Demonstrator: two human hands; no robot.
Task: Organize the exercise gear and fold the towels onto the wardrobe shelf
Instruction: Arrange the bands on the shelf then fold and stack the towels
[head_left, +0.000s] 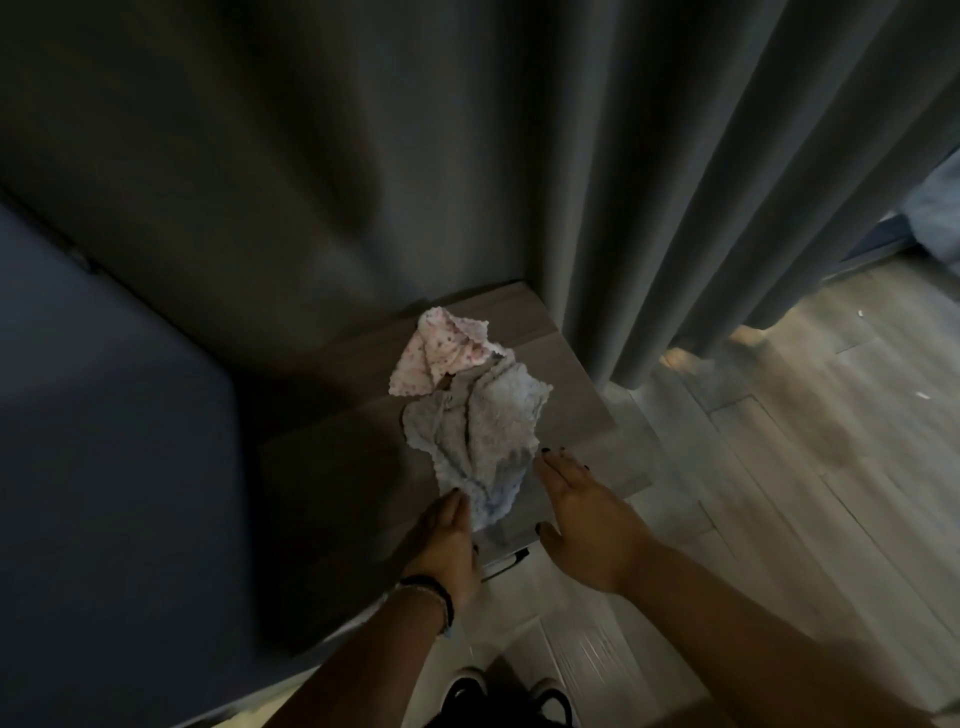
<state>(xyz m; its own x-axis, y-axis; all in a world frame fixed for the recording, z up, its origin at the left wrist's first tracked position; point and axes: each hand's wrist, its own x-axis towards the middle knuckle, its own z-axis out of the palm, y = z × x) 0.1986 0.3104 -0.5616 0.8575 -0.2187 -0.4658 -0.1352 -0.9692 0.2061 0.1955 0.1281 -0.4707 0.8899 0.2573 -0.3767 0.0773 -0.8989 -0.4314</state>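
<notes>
Two small crumpled towels lie on a low grey wooden stand (576, 410). The pale blue towel (478, 436) is nearer me, and the pink speckled towel (436, 353) lies behind it, partly overlapped. My left hand (447, 540) touches the blue towel's near corner with its fingertips; whether it grips the cloth is unclear. My right hand (587, 514) hovers just right of the blue towel, palm down, fingers spread, holding nothing. No exercise gear or wardrobe shelf is in view.
A dark blue bed or sofa edge (104, 415) fills the left. Grey curtains (649, 182) hang behind and right of the stand. Pale wood-look floor (779, 467) spreads to the right. My dark shoes (509, 701) show at the bottom.
</notes>
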